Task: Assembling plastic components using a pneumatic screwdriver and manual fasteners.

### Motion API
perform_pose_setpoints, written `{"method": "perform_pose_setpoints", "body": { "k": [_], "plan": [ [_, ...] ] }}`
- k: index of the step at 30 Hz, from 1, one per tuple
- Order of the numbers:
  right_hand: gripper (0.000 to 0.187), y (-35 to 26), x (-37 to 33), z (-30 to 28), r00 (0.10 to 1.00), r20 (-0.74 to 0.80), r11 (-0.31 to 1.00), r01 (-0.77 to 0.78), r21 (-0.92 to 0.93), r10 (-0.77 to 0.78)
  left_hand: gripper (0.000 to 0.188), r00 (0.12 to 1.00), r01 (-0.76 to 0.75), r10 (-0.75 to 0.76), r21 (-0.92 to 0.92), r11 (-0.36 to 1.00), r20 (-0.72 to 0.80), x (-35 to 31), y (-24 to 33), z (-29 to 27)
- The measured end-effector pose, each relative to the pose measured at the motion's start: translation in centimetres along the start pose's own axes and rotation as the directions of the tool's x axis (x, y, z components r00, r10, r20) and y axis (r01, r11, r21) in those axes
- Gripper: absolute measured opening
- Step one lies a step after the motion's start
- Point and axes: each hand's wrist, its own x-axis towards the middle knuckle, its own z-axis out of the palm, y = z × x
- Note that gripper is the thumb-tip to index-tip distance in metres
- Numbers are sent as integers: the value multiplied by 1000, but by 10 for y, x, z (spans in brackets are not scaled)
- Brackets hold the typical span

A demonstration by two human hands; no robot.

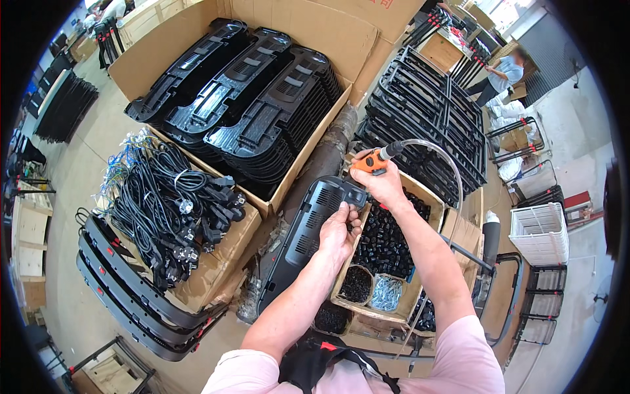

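My right hand [382,182] is wrapped round an orange-and-black power screwdriver [371,162], with a clear hose or cable curving away from its rear end. The tool is over the far end of a long black plastic cover [307,226] with vent slots. My left hand [336,232] rests against the cover's right edge near that end. Its thumb lies on the surface and its fingers are curled; what they hold, if anything, is hidden. Right of the cover is a parts box [336,297] with black plastic pieces [386,240], dark screws [356,285] and silvery screws [387,293].
A large carton [298,172] of stacked black covers [262,125] stands at far left. Bundled power cords [170,203] lie on a nearer carton [220,266], beside curved black panels [131,289]. Black metal frames [420,118] are piled beyond the parts box. A person [502,77] stands at far right.
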Motion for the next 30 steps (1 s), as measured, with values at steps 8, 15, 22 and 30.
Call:
{"method": "perform_pose_setpoints", "body": {
  "k": [8,15,22,30],
  "plan": [
    [53,-34,-42,-6,995,-4,952,98,290,-102,25,998,-54,47,-183,982,-43,7,16,-3],
    [56,-55,-67,-3,986,81,945,112,308,-144,22,998,-59,49,-360,931,-38,18,26,-10],
    [56,-62,-71,0,986,74,947,118,297,-146,21,998,-39,52,-388,921,23,11,30,-10],
    [54,-55,-64,23,984,94,935,113,335,-153,23,998,-55,45,-442,895,-33,16,37,-17]
  ]
}}
